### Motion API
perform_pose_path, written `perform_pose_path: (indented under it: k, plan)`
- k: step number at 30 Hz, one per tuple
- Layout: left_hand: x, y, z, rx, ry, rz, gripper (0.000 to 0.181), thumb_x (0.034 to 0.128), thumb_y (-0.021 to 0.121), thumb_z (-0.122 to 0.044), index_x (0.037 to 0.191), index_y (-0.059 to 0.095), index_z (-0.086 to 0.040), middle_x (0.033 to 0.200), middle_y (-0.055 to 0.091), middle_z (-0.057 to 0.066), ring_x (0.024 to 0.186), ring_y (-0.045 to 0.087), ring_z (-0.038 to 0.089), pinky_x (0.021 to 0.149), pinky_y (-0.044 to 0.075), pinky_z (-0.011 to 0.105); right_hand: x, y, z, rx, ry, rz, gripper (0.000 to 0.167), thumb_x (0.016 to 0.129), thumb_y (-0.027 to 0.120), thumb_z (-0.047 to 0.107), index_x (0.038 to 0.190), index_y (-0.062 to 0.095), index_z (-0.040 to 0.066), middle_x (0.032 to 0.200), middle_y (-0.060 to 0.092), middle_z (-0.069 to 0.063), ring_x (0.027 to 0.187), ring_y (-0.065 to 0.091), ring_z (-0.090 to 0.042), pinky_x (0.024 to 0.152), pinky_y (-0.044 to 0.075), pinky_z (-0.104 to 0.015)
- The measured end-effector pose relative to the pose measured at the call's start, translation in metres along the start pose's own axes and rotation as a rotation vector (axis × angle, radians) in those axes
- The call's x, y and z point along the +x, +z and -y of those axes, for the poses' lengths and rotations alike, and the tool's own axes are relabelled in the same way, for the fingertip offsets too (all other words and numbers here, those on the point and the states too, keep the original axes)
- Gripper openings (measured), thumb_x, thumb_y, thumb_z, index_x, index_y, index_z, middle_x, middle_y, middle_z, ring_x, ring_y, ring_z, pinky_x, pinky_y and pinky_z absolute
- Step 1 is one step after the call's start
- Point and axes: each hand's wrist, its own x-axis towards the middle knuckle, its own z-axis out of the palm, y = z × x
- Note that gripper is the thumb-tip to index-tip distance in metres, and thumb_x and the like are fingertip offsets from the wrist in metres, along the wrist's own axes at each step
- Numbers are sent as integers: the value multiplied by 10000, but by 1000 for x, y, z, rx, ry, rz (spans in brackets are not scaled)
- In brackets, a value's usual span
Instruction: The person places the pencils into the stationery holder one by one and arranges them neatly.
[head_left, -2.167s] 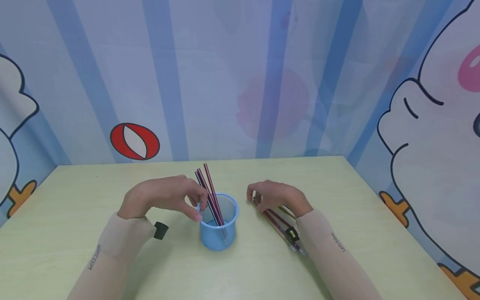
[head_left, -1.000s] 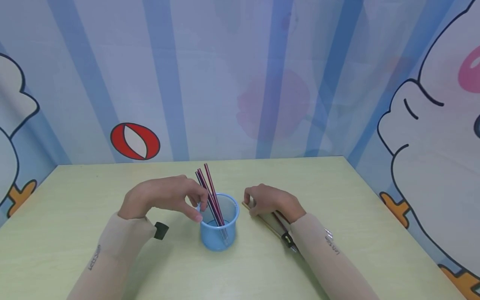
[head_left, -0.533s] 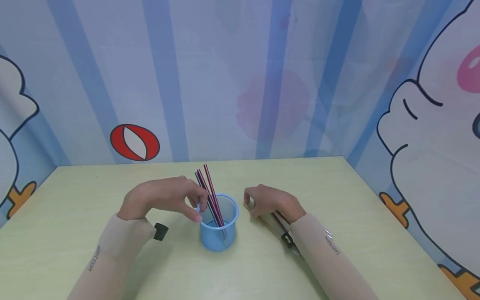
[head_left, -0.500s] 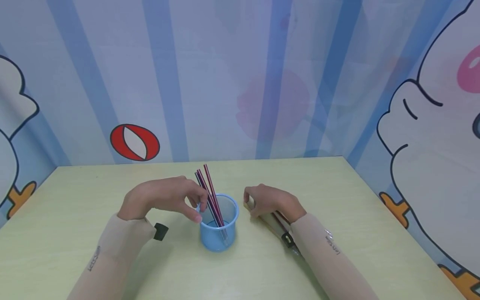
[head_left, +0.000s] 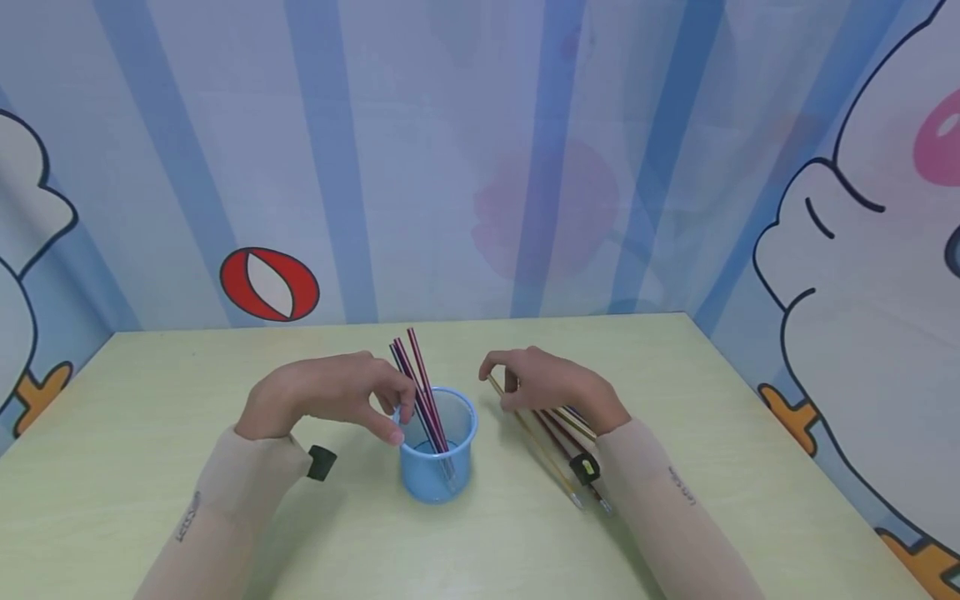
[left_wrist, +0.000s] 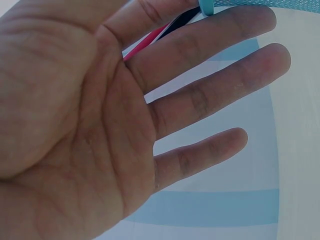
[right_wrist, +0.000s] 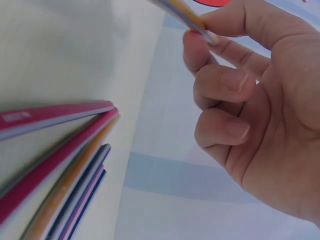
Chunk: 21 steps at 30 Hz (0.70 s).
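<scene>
My left hand (head_left: 337, 387) pinches the rim of a blue cup (head_left: 435, 483) between thumb and forefinger. In the left wrist view its other fingers stretch out past the cup. Several striped pencils (head_left: 421, 362), red and dark, lean inside the cup. To the right of the cup, my right hand (head_left: 551, 383) pinches the far end of a slim yellow pencil (head_left: 547, 459); its near end slants down toward the table. Below that hand lie several more pencils (right_wrist: 55, 165), red, orange and dark blue, side by side and partly hidden by the wrist in the head view.
The pale table (head_left: 225, 350) ends at a striped blue backdrop (head_left: 465, 167) with cartoon figures. Small black cameras (head_left: 585, 468) hang at both wrists. The loose pencils lie just right of the cup.
My right hand first lowered onto the pencils, then rose slightly, lifting the far end of the yellow pencil off the others. My left hand and the cup have stayed in place.
</scene>
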Motion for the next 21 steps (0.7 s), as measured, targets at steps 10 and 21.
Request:
perform_pose_path:
  k: [10, 21]
  plan:
    - [0, 0, 0, 1, 10, -5, 166, 862, 806, -264, 930, 662, -214, 1069, 701, -70, 1056, 658, 178, 908, 532, 403, -9, -16, 8, 64, -92, -94, 405, 933, 578, 88, 1321, 549, 201, 886, 666, 40, 697, 599, -156, 660, 514, -310]
    - [-3, -1, -1, 0, 40, -1, 159, 872, 795, -274, 936, 667, -207, 1061, 700, -70, 1059, 652, 177, 915, 527, 415, -24, -32, 19, 160, -146, -188, 408, 928, 578, 87, 1316, 545, 207, 901, 666, -5, 710, 600, -209, 662, 531, -343]
